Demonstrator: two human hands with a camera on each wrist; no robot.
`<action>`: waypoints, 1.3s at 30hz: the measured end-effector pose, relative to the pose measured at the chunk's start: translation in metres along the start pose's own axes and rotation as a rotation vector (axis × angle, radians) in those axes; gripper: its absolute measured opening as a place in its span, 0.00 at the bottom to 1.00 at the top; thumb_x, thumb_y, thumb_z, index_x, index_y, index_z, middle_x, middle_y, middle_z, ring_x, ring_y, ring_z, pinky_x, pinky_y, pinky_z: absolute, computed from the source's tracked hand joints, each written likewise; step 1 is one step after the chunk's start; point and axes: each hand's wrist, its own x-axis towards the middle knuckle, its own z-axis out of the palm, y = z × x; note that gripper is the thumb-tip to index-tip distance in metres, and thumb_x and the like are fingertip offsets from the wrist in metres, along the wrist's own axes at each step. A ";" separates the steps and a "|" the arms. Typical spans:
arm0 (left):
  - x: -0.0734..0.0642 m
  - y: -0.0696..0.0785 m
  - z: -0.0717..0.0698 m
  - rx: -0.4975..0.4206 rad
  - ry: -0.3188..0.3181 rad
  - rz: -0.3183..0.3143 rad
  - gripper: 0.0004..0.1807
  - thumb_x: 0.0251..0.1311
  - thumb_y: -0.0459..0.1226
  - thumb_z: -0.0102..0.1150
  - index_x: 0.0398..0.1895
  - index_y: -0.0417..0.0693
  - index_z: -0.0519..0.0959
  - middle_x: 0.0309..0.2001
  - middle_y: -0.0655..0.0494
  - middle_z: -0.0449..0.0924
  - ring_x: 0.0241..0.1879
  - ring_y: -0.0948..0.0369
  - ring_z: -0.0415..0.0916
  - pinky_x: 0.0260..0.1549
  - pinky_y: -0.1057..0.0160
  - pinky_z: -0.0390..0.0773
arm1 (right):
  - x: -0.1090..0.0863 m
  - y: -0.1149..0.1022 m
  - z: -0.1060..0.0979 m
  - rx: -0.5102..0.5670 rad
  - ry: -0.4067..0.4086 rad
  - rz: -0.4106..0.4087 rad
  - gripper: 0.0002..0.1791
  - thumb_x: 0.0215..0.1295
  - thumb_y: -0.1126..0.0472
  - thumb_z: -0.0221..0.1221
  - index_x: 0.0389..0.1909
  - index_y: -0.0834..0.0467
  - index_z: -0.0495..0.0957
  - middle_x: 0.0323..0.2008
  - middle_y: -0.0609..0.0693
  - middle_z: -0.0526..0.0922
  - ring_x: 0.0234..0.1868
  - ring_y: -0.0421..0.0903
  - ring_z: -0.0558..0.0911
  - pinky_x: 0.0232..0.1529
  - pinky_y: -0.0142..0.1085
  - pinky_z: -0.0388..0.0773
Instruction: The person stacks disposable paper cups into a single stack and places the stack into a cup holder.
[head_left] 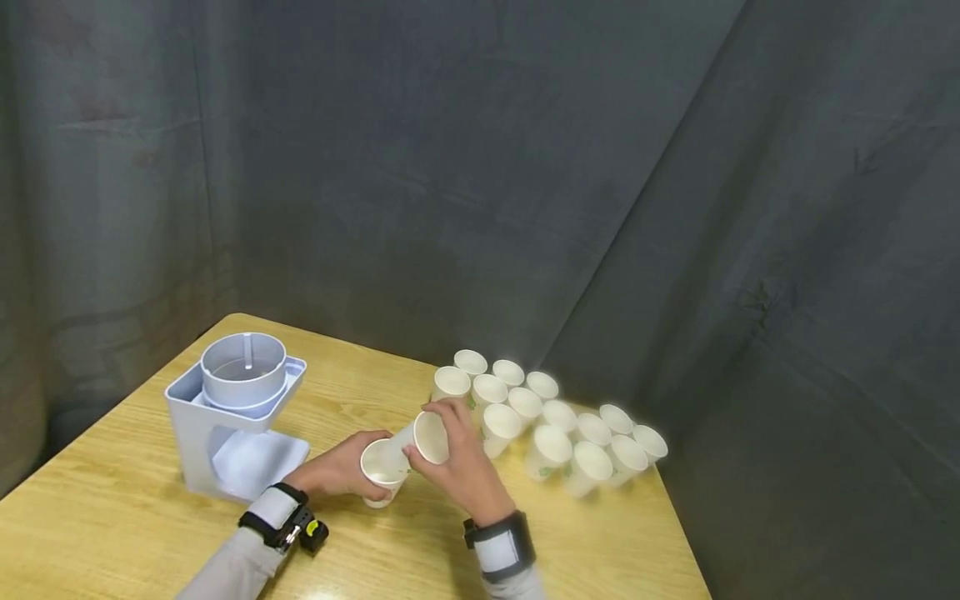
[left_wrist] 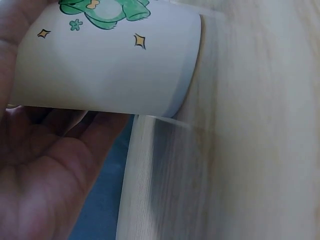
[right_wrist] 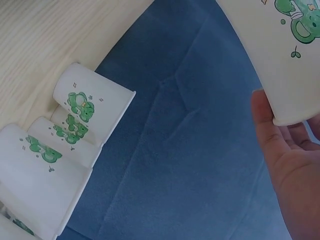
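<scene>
In the head view my left hand grips a white paper cup with its mouth facing up. Green cartoon print shows on that cup's wall in the left wrist view, with fingers and palm around it. My right hand holds a second paper cup near its rim, thumb on one side and fingers on the other. This cup tilts, its base pointing at the left cup's mouth; whether the base is inside cannot be told. The right wrist view shows the second cup's printed wall.
Several white paper cups stand mouth up in a cluster on the right part of the wooden table. A pale dispenser-like device with a round container on top stands at the left. Dark curtains hang behind.
</scene>
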 end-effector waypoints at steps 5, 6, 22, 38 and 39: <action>0.001 -0.001 0.000 -0.005 0.001 0.006 0.32 0.41 0.33 0.79 0.53 0.39 0.76 0.43 0.51 0.81 0.42 0.57 0.77 0.43 0.62 0.78 | 0.000 -0.001 0.003 -0.002 -0.031 0.010 0.30 0.61 0.50 0.71 0.61 0.53 0.73 0.58 0.46 0.72 0.58 0.44 0.76 0.54 0.39 0.79; 0.001 -0.001 0.001 -0.005 0.001 0.010 0.32 0.41 0.33 0.79 0.53 0.39 0.76 0.43 0.51 0.81 0.42 0.57 0.77 0.42 0.62 0.78 | -0.001 -0.001 0.004 -0.006 -0.037 0.010 0.30 0.61 0.50 0.71 0.61 0.53 0.73 0.58 0.46 0.72 0.58 0.44 0.76 0.54 0.38 0.79; 0.000 -0.002 0.000 -0.002 -0.017 0.033 0.34 0.41 0.31 0.78 0.56 0.40 0.76 0.44 0.52 0.81 0.41 0.61 0.78 0.41 0.64 0.78 | -0.003 -0.005 0.023 -0.009 -0.122 -0.054 0.30 0.64 0.49 0.69 0.65 0.53 0.73 0.59 0.45 0.72 0.54 0.43 0.78 0.50 0.32 0.79; -0.001 -0.004 -0.001 -0.018 -0.013 0.086 0.37 0.42 0.32 0.78 0.59 0.36 0.74 0.50 0.40 0.80 0.47 0.55 0.77 0.48 0.64 0.77 | -0.007 -0.010 0.043 0.000 -0.217 0.028 0.32 0.73 0.43 0.58 0.70 0.56 0.69 0.63 0.49 0.66 0.62 0.44 0.70 0.59 0.37 0.77; -0.001 -0.005 -0.001 -0.016 -0.015 0.094 0.38 0.42 0.32 0.78 0.60 0.37 0.74 0.50 0.40 0.80 0.48 0.54 0.77 0.49 0.63 0.77 | -0.007 -0.010 0.044 -0.002 -0.221 0.027 0.32 0.74 0.43 0.57 0.70 0.56 0.68 0.63 0.50 0.65 0.63 0.45 0.69 0.59 0.37 0.77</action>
